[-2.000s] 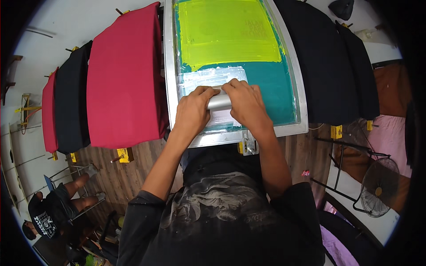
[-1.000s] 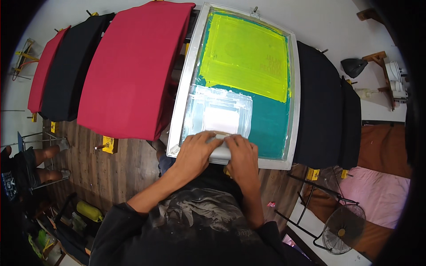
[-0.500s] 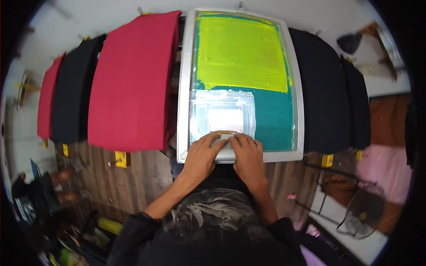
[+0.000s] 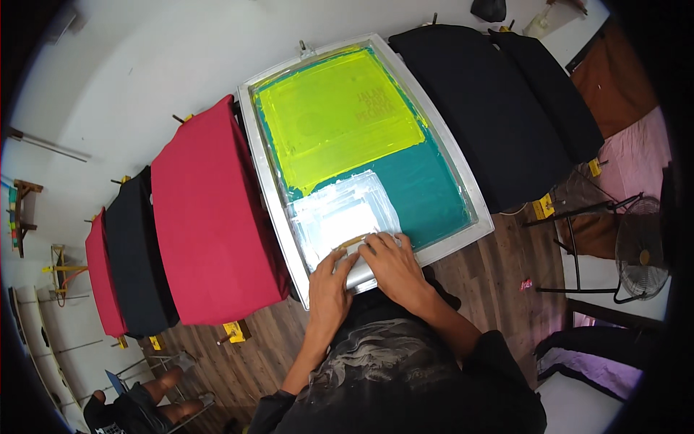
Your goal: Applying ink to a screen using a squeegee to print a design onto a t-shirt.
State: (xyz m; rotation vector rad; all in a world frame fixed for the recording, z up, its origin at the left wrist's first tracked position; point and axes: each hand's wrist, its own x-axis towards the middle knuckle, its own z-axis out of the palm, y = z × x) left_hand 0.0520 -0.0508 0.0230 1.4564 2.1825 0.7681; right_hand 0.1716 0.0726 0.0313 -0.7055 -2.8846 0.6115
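Observation:
A screen-printing frame with a silver rim lies in front of me. Its mesh is dark green, with a large lime-yellow area at the far part. White ink covers a patch at the near left. My left hand and my right hand are side by side at the near edge of the frame. Fingers of both are curled over a squeegee, of which only a tan strip shows at the edge of the white ink. The rest of it is hidden beneath the hands.
Left of the frame are boards covered with red cloth and black cloth. More black-covered boards flank it on the right. A standing fan is at the right, and a person sits at the lower left.
My view has turned, so the frame and boards now appear tilted, with the frame's far end leaning left. Both hands stay on the squeegee at the near edge.

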